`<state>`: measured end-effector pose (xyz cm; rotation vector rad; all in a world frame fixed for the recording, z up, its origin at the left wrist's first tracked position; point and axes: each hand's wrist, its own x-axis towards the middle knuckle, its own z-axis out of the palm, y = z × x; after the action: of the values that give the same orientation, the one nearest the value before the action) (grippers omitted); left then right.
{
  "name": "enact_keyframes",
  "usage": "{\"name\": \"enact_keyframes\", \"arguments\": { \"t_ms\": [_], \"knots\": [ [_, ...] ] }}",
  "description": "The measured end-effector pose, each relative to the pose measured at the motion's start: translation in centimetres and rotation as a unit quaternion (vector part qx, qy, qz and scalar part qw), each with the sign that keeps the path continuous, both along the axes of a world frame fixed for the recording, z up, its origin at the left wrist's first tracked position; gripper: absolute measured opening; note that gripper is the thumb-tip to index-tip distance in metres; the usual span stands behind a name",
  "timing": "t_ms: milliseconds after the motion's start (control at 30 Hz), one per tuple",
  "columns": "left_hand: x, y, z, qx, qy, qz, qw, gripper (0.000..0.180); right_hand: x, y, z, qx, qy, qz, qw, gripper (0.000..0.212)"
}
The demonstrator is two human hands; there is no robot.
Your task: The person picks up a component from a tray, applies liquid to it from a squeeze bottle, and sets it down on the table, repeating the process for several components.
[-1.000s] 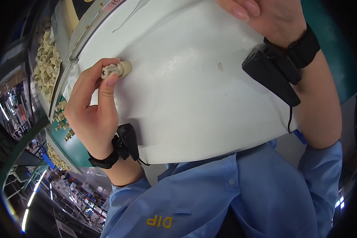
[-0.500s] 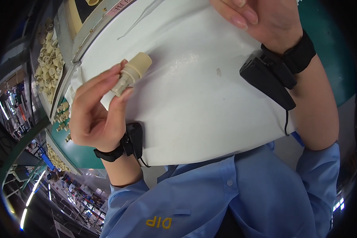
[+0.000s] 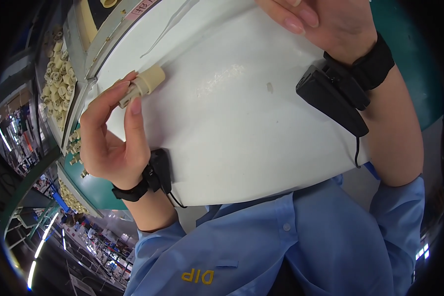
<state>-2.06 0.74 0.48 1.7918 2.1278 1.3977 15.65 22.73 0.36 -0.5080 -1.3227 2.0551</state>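
Observation:
In my left hand (image 3: 114, 135) I pinch a cream plastic cylindrical fitting (image 3: 150, 80) between the thumb and fingertips. It is tilted above the left part of a white work surface (image 3: 222, 133). Its wide smooth end points up and to the right; the narrower, notched end is partly covered by my fingers. My right hand (image 3: 330, 27) is at the upper edge, palm partly showing, with fingers curled back toward the palm. The upper edge cuts it off, so anything inside that hand is hidden.
A thin pair of tweezers (image 3: 165, 32) lies at the far left of the surface. Beyond a metal rim, a bin holds a heap of cream fittings (image 3: 59, 86). More fittings (image 3: 75, 143) stand on a green surface (image 3: 101, 190) left of my wrist. Black devices (image 3: 330, 93) are strapped on both wrists.
My left hand has moved left with the fitting, which now leans further toward level. My right hand has barely shifted, its fingers still curled.

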Motion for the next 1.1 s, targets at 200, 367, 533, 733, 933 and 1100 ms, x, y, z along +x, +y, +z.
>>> {"name": "enact_keyframes", "arguments": {
  "t_ms": [200,367,533,733,933,1100],
  "knots": [
    [0.3,0.3,-0.2,-0.079,0.037,-0.004,0.996,0.030,0.0,0.0,-0.3,-0.001,0.002,0.003,1.000,0.033],
    [0.3,0.7,-0.7,-0.104,0.031,0.000,0.994,0.033,-0.1,0.1,-0.4,0.011,0.013,-0.003,1.000,0.030],
    [0.0,0.5,-0.9,-0.109,-0.021,0.010,0.994,0.033,0.0,0.2,-0.6,0.030,0.031,0.004,0.999,0.027],
    [0.2,0.7,-0.9,-0.110,-0.041,0.015,0.993,0.030,-0.9,0.4,-0.6,-0.303,0.186,0.134,0.925,0.026],
    [0.4,0.6,-0.7,-0.125,-0.057,0.032,0.990,0.029,-0.9,0.2,-0.7,-0.297,0.186,0.131,0.927,0.025],
    [0.6,0.5,-0.6,-0.133,-0.076,0.045,0.987,0.029,-0.6,0.3,-0.6,-0.298,0.176,0.134,0.929,0.025]
  ]
}}
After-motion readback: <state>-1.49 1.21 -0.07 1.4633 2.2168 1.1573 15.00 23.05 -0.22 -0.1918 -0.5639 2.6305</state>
